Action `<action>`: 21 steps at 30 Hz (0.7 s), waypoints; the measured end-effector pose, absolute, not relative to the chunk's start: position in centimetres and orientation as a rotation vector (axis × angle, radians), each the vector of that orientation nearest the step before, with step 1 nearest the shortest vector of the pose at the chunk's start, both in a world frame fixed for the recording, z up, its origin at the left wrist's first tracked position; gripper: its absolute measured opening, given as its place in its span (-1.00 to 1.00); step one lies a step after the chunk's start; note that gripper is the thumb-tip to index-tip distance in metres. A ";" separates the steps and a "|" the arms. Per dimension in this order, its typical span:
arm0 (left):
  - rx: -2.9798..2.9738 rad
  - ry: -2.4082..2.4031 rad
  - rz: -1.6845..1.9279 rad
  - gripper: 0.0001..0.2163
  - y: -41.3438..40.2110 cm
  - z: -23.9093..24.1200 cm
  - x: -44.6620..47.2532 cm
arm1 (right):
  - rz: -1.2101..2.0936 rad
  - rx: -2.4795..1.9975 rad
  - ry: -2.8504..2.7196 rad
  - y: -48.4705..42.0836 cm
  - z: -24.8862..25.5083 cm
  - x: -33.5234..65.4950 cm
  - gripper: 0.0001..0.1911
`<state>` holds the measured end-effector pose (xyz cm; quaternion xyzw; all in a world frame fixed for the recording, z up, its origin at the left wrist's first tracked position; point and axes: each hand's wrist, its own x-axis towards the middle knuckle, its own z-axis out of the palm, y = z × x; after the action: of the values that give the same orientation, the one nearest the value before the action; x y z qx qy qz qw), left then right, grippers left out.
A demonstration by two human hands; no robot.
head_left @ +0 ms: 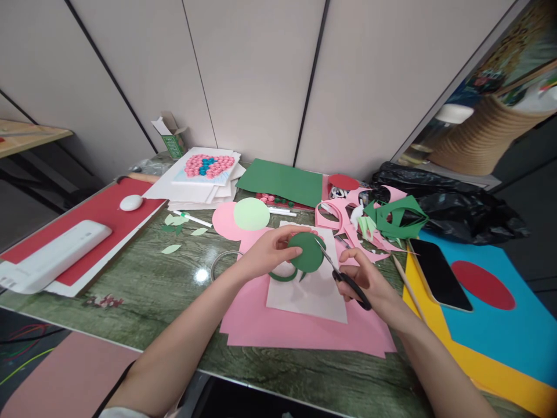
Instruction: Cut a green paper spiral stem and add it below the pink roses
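Observation:
Between thumb and fingers, my left hand (272, 251) pinches a dark green paper circle (308, 255) at its left edge. My right hand (363, 276) grips black-handled scissors (348, 281), whose blades reach the circle's right side. Whether the blades are cutting into the paper I cannot tell. Below the circle, a curved green paper offcut (285, 275) lies on a white sheet (308, 299). Under that sheet are pink paper sheets (304, 337). A pink circle (224, 219) and a light green circle (252, 213) overlap beyond my left hand.
Pink and green scraps (395, 216) pile up at the back right, near a black plastic bag (456, 206). A phone (441, 273) rests on yellow and blue paper (517, 342). On the left stand a white device (56, 255) and a white mouse (131, 202). Paper leaves (171, 249) lie nearby.

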<state>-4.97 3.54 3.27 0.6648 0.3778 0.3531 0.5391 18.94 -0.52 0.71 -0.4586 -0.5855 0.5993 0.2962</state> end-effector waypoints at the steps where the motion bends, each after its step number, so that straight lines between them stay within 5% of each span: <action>1: 1.577 0.894 0.843 -0.65 3.5 3.3 -4.9 | 1.592 -1.221 -1.555 -0.5 0.7 18.9 -0.69; 21: 1.487 1.011 0.860 -0.60 3.6 3.5 -5.0 | 1.565 -1.234 -1.554 -0.5 0.8 18.8 -0.67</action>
<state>-5.00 3.58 3.53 0.6264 0.4260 0.3622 0.5430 18.84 -0.52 0.84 -0.4655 -0.5861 0.5902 0.3024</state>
